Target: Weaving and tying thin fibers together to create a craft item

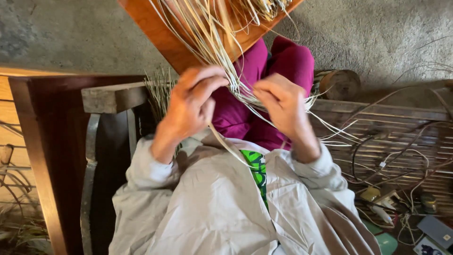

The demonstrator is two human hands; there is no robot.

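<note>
Left hand [191, 106] is up in front of the chest, fingers curled in and pinched tight on the pale, thin straw strands [222, 61], thumb side pressed against the bundle. Right hand [283, 106] sits just beside it, fingers folded down and closed on the same strands, gripping them where they bunch together between the two hands. The strands fan upward from that pinch across a flat reddish-brown wooden board [165, 40], which leans tilted over the knees, and more loose ends spill down and out to the right of the hands, one long strip trailing down over the lap.

Under the hands, the magenta trousers [288, 61] show on the raised knees, and closer to the camera lies a light grey long-sleeved shirt [207, 203] with a strip of green patterned cloth [257, 172] showing down its middle.

Left of the hands stands a dark wooden frame [42, 156] with a rough grey wooden block [113, 97] on top, and a tuft of dry grass stems [160, 89] stands just beside that block. Right of the hands lies a slatted bamboo mat [401, 141] strewn with thin wires, with a round wooden stump [342, 84] at its far edge. Grey concrete floor [387, 33] lies beyond the board.
</note>
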